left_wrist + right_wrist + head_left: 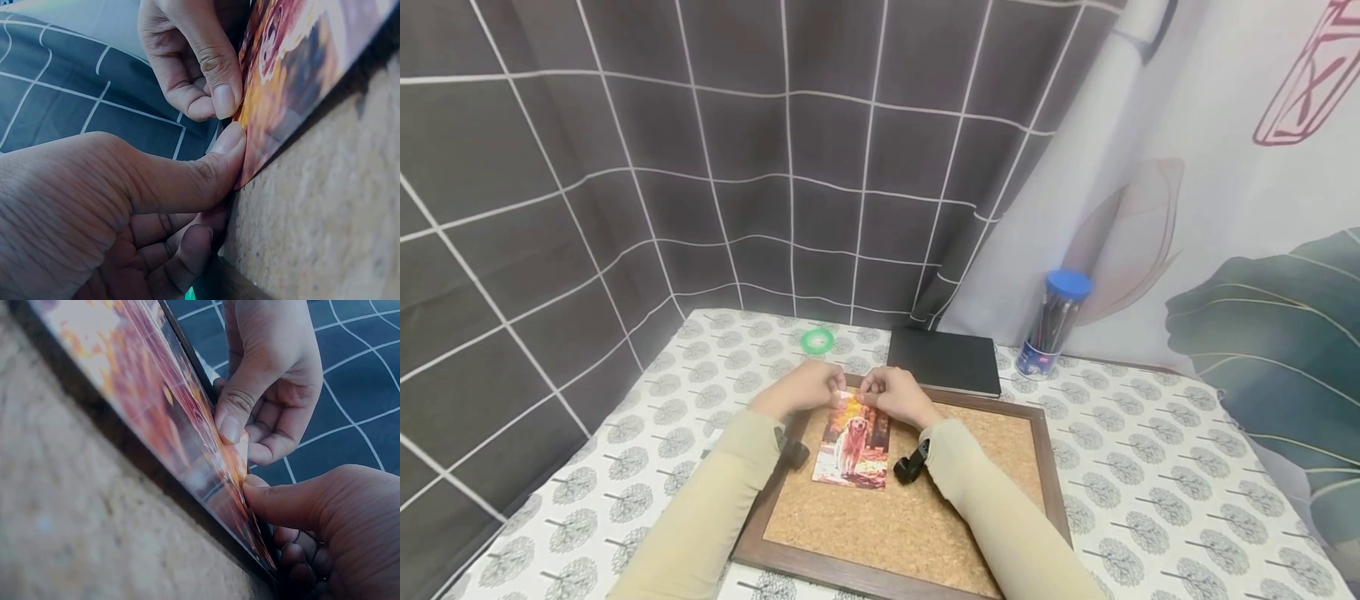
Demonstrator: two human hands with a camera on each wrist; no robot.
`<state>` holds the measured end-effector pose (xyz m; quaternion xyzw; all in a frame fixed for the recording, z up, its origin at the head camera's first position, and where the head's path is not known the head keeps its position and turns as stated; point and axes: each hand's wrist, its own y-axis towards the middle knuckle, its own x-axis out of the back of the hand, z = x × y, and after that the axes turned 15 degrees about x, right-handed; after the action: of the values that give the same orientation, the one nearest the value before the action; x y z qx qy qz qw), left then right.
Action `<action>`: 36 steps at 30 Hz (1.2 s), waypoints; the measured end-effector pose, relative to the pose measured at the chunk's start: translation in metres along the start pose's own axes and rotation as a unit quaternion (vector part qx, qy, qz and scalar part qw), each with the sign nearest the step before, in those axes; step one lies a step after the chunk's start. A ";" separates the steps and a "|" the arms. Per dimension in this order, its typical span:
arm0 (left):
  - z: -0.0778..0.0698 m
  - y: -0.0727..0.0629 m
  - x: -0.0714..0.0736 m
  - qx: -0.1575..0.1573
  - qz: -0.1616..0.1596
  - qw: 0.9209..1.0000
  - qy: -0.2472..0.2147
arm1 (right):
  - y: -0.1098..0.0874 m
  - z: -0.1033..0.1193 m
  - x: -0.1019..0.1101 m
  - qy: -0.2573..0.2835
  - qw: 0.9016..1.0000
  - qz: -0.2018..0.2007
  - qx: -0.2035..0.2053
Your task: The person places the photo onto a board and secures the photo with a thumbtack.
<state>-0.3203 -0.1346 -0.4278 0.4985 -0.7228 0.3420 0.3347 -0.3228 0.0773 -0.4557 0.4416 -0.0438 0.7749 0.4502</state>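
Pinches the dog photo (852, 442) by its top edge in the grip of left hand (801, 389) and right hand (901, 396), over the corkboard's (887, 529) far left part, perhaps risking a crease or skew from uneven pulling.

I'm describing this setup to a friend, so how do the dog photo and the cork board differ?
The dog photo is much smaller than the cork board. The photo carries a colourful print, while the board is plain tan cork in a brown frame. The left hand and right hand pinch the photo's top edge, while the board lies on the tablecloth. Both are rectangular.
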 end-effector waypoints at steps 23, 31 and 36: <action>0.001 0.000 0.000 -0.013 -0.004 1.000 0.003 | 0.000 0.000 -0.002 -0.003 1.000 -0.004 0.009; 0.002 -0.001 0.000 -0.017 -0.007 1.000 0.007 | 0.000 0.001 -0.002 0.001 1.000 0.000 0.011; 0.000 0.000 0.000 -0.005 -0.005 1.000 0.009 | 0.000 -0.001 -0.002 -0.001 1.000 -0.002 0.012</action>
<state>-0.3202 -0.1351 -0.4278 0.4968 -0.7192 0.3413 0.3456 -0.3230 0.0766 -0.4578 0.4481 -0.0341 0.7737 0.4466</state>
